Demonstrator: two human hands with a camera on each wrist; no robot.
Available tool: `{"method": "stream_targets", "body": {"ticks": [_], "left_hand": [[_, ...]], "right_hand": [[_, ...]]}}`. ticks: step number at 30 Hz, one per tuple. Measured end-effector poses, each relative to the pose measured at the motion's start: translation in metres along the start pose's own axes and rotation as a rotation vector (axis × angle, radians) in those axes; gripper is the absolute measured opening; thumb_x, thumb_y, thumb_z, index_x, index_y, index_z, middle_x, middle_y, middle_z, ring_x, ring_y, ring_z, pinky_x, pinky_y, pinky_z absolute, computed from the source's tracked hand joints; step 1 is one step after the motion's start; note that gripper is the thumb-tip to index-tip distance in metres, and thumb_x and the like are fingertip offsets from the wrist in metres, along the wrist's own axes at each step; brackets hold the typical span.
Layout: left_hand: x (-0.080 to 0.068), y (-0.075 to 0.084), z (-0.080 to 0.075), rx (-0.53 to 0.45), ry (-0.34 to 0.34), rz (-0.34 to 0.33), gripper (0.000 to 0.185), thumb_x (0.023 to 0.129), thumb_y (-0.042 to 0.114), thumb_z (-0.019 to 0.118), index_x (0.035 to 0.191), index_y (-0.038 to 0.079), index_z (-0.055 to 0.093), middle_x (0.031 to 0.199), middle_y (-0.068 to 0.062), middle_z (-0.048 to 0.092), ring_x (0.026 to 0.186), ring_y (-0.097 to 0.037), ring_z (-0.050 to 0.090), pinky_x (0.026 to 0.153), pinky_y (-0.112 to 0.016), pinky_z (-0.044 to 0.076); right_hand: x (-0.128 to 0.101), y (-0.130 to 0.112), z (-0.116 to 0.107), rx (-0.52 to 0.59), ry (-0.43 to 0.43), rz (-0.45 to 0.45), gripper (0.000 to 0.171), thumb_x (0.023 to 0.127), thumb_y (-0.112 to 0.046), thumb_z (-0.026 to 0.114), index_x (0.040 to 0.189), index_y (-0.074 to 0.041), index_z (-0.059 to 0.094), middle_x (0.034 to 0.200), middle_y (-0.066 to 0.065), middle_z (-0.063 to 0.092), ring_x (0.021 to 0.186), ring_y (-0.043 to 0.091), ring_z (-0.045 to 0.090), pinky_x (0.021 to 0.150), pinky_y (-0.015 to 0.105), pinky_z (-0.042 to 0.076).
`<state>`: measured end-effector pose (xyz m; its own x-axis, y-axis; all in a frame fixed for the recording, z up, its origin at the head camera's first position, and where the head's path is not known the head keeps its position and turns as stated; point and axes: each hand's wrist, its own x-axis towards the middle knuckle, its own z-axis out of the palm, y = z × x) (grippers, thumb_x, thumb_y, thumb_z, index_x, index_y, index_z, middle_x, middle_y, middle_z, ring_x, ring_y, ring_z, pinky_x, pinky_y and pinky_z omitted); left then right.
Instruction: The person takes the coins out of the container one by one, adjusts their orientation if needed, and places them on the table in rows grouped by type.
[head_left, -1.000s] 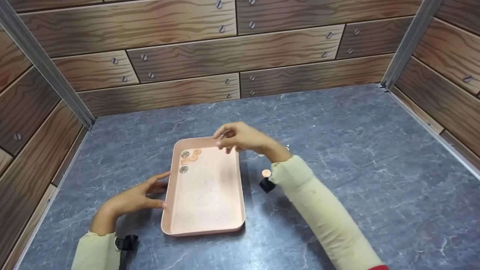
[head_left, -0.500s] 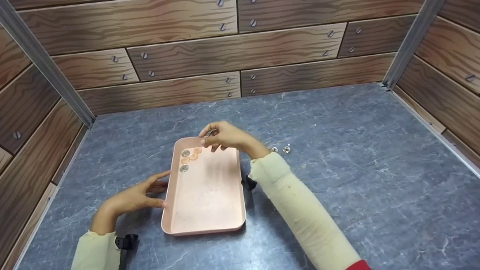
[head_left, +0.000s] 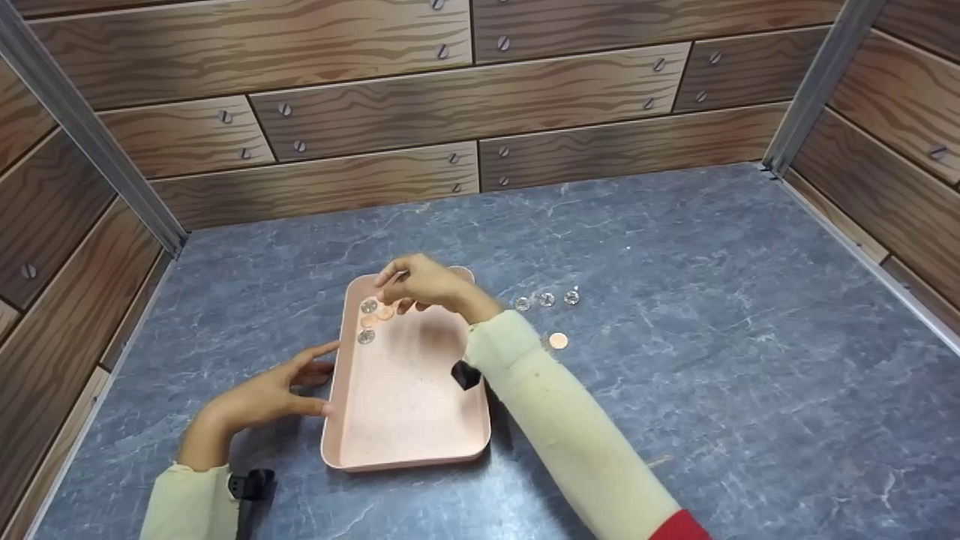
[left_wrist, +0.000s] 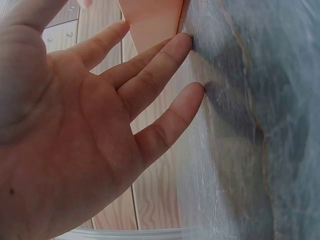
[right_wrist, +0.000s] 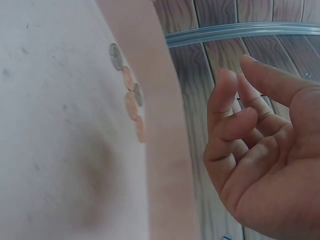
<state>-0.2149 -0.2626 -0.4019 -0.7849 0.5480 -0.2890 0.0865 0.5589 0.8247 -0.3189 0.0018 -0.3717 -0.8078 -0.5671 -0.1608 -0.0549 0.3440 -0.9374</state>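
one bare right hand (head_left: 421,283), curled narrow, any hold unclear, had moved left over the pink rectangular tray (head_left: 411,409), nearer copper-and-silver round metal coins (head_left: 369,321).

Tabletop: a flat blue-grey marbled surface (head_left: 720,360) with thin white veins and a glossy sheen.
Back wall: brown wood-grain plank panels (head_left: 360,124) with dark seams, rising behind the tabletop's far edge.
Screw heads: round grey slotted discs (head_left: 284,109) on those planks, above the tabletop.
Left wall: matching plank panels (head_left: 67,300) along the tabletop's left edge.
Right wall: the same plank pattern (head_left: 900,142) along the tabletop's right edge.
Left post: a straight grey metal bar (head_left: 86,131) at the tabletop's far left corner.
Right post: another grey metal bar (head_left: 816,90), at the tabletop's far right corner.
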Motion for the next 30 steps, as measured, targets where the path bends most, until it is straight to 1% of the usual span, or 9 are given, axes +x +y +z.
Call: {"method": "stream_targets", "body": {"ticks": [5,7,12,13,15,17,20,24,30], "left_hand": [[0.000,-0.001,0.001,0.007,0.007,0.004,0.092,0.086,0.026,0.073,0.155,0.011,0.014,0.149,-0.034,0.031,0.136,-0.050,0.035,0.105,-0.057,0.041],[0.000,-0.002,0.001,0.007,0.007,0.011,0.092,0.086,0.026,0.073,0.155,0.011,0.014,0.149,-0.034,0.031,0.136,-0.050,0.035,0.105,-0.057,0.041],[-0.001,-0.002,0.001,0.000,0.005,0.019,0.092,0.086,0.025,0.073,0.155,0.010,0.014,0.149,-0.034,0.031,0.135,-0.051,0.035,0.104,-0.057,0.041],[-0.001,-0.002,0.001,-0.003,0.004,0.020,0.092,0.086,0.025,0.073,0.155,0.010,0.014,0.149,-0.034,0.031,0.135,-0.051,0.035,0.104,-0.057,0.041],[-0.001,-0.001,0.001,-0.009,0.002,0.019,0.092,0.086,0.025,0.073,0.155,0.010,0.014,0.149,-0.034,0.030,0.136,-0.051,0.035,0.105,-0.057,0.041],[-0.001,-0.001,0.001,-0.013,0.000,0.017,0.092,0.086,0.025,0.073,0.155,0.010,0.014,0.149,-0.034,0.030,0.136,-0.051,0.034,0.104,-0.057,0.041],[-0.001,-0.001,0.001,-0.010,0.001,0.017,0.092,0.086,0.025,0.073,0.155,0.009,0.014,0.149,-0.035,0.031,0.135,-0.051,0.035,0.104,-0.056,0.043],[-0.001,-0.001,0.000,-0.008,-0.005,0.035,0.091,0.087,0.024,0.072,0.155,0.007,0.014,0.147,-0.036,0.032,0.135,-0.051,0.036,0.102,-0.054,0.045],[0.000,-0.001,-0.001,-0.021,-0.011,0.046,0.092,0.087,0.022,0.073,0.155,0.007,0.013,0.148,-0.036,0.031,0.135,-0.051,0.036,0.102,-0.053,0.044]], "right_hand": [[0.009,0.010,0.011,0.037,-0.005,0.031,0.032,0.091,-0.008,0.061,0.122,0.002,0.059,0.083,-0.002,0.062,0.061,0.009,0.061,0.050,0.021,0.036],[0.011,0.014,0.015,0.048,-0.008,0.039,0.033,0.090,-0.006,0.061,0.122,0.004,0.059,0.082,-0.001,0.061,0.061,0.010,0.060,0.053,0.024,0.037],[0.018,0.019,0.024,0.064,-0.011,0.035,0.029,0.088,0.000,0.063,0.117,0.006,0.062,0.082,0.001,0.061,0.063,0.011,0.058,0.061,0.023,0.051],[0.019,0.020,0.026,0.054,-0.007,0.032,0.028,0.088,0.000,0.063,0.115,0.005,0.063,0.083,0.001,0.061,0.063,0.012,0.057,0.063,0.024,0.053],[0.020,0.022,0.028,0.018,0.006,0.040,0.027,0.088,-0.003,0.066,0.114,0.002,0.065,0.080,0.000,0.060,0.062,0.012,0.057,0.060,0.024,0.053],[0.021,0.023,0.031,-0.024,0.011,0.052,0.024,0.088,-0.006,0.067,0.112,-0.002,0.067,0.076,-0.001,0.060,0.059,0.013,0.057,0.055,0.024,0.051],[0.021,0.025,0.035,-0.088,-0.003,0.060,0.022,0.087,-0.009,0.069,0.109,-0.005,0.068,0.069,0.000,0.058,0.053,0.012,0.054,0.048,0.024,0.043],[0.022,0.027,0.039,-0.172,-0.033,0.023,0.021,0.087,-0.007,0.068,0.107,-0.002,0.067,0.064,0.000,0.058,0.049,0.010,0.051,0.044,0.022,0.039],[0.023,0.027,0.041,-0.227,-0.054,-0.003,0.024,0.087,-0.005,0.067,0.109,0.002,0.066,0.066,-0.001,0.058,0.050,0.009,0.052,0.047,0.020,0.043]]}}
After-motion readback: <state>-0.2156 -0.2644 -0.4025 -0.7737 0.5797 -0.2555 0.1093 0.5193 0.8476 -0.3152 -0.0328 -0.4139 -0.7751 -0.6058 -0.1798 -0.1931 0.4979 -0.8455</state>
